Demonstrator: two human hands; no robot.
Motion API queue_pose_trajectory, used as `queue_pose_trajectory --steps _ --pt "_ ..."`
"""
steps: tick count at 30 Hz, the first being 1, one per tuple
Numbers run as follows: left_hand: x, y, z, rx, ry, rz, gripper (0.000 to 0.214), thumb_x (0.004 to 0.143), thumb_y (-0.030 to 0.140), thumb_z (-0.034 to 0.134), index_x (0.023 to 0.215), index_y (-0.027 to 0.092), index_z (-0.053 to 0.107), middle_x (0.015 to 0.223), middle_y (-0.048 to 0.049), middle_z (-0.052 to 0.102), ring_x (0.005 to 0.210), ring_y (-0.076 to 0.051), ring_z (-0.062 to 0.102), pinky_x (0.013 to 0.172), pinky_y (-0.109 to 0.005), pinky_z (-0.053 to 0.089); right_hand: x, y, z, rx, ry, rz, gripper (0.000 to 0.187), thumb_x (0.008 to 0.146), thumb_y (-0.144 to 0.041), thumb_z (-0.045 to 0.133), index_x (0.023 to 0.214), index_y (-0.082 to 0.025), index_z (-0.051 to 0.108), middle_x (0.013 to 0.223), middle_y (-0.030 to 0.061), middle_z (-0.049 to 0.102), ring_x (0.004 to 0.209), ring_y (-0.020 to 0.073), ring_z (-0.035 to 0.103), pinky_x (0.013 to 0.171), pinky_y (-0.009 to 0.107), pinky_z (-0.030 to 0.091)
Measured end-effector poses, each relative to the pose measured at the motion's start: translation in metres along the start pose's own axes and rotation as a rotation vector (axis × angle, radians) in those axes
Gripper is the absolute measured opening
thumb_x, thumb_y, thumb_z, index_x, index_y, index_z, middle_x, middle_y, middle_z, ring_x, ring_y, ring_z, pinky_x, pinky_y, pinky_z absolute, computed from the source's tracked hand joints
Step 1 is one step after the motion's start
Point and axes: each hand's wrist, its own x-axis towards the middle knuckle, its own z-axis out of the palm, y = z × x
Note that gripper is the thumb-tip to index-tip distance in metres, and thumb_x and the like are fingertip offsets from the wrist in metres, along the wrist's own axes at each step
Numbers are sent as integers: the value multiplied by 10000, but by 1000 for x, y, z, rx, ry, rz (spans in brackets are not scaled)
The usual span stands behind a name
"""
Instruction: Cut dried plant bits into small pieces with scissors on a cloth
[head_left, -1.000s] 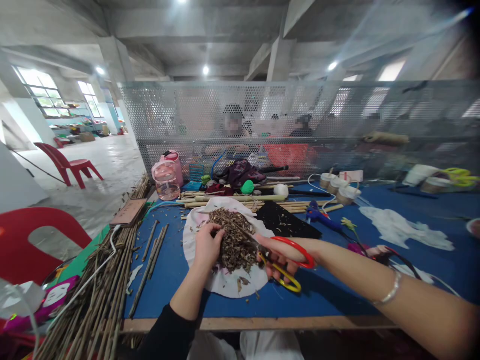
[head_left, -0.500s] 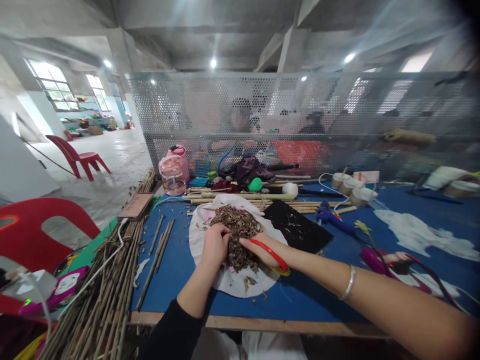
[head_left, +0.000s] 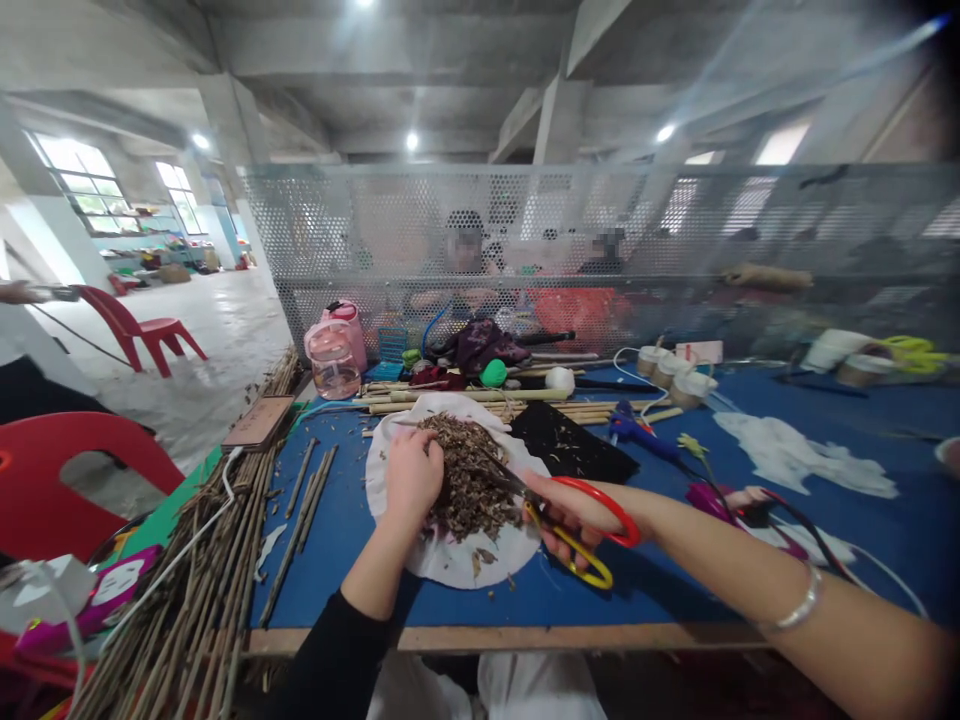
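A heap of dry brown plant scraps [head_left: 472,500] lies on a round white cloth [head_left: 448,570] in front of me. My left hand [head_left: 414,470] rests at the heap's left side, its fingers curled down into the scraps. What those fingers hold, if anything, is hidden. My right hand [head_left: 574,510] grips a pair of scissors [head_left: 627,518] with one red and one yellow handle loop. The dark blades point left and away over the heap, and the handles stand apart.
Bundled thin sticks [head_left: 202,570] line the table's left edge, under a pinkish flat device [head_left: 259,422]. Behind the cloth lie pale canes [head_left: 480,395] and a black cloth [head_left: 577,445]. A blue glue gun [head_left: 634,428] and white cloth [head_left: 802,450] are at right. A perforated screen [head_left: 360,240] stands behind.
The scissors have swung into clear view over the heap as my right hand drew back right. My left hand has shifted slightly away from it. The camera view has also moved.
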Motion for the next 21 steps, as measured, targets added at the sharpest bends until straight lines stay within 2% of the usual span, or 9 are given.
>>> queue_pose_trajectory --steps 3,6,8,11,13,15,17,19,21 --pt "8 15 10 78 20 -44 322 803 384 522 982 155 660 1130 -185 594 1106 -331 507 950 -500 365 -8 4 -3 54 53 -2 686 749 -805 280 813 -175 543 615 37 569 540 151 569 501 294 521" --pt "10 25 27 106 -27 -124 682 595 564 690 1122 146 583 1282 -245 471 1150 -420 451 891 -535 386 -11 5 -4 85 72 -11 693 748 -809 263 832 -178 536 626 35 573 555 164 583 534 323 533" --pt "9 26 35 135 -79 -118 676 547 501 741 1111 163 585 1303 -229 457 1148 -416 458 878 -509 404 -12 6 -5 88 73 -13 701 740 -815 260 837 -176 529 638 37 575 571 174 594 553 338 538" --pt "9 18 35 135 -143 -15 376 652 261 669 1013 158 639 1176 -171 566 1077 -314 537 910 -429 415 -12 9 -8 79 61 13 699 741 -816 244 831 -180 518 643 42 582 588 180 600 564 344 538" --pt "10 9 28 76 -175 75 312 669 143 604 977 143 655 1092 -143 620 1020 -260 577 937 -392 415 -13 9 -10 68 34 36 708 748 -813 218 830 -177 517 645 51 591 594 179 600 561 335 532" --pt "10 3 20 2 -192 128 316 664 94 580 966 143 657 1068 -123 646 1015 -248 588 958 -393 414 -12 9 -11 68 -18 47 733 753 -811 180 844 -168 520 647 69 601 607 186 605 554 324 522" --pt "5 -1 14 -76 -179 134 405 661 67 563 1051 159 622 1107 -105 643 1055 -247 580 971 -399 413 -9 5 -11 77 -78 43 755 761 -805 148 864 -158 523 649 85 610 623 192 610 552 315 513" --pt "-1 -2 12 -151 -154 102 565 656 51 553 1208 169 515 1141 -101 628 1063 -243 580 951 -395 434 -2 -1 -11 73 -108 33 758 765 -802 143 867 -154 523 648 91 616 618 188 608 556 315 512" --pt "-7 -2 12 -217 -166 79 630 667 56 544 1275 165 421 1102 -97 635 1018 -229 599 909 -383 461 7 -9 -9 47 -104 17 750 756 -810 165 849 -157 522 645 86 618 598 179 601 566 320 518"
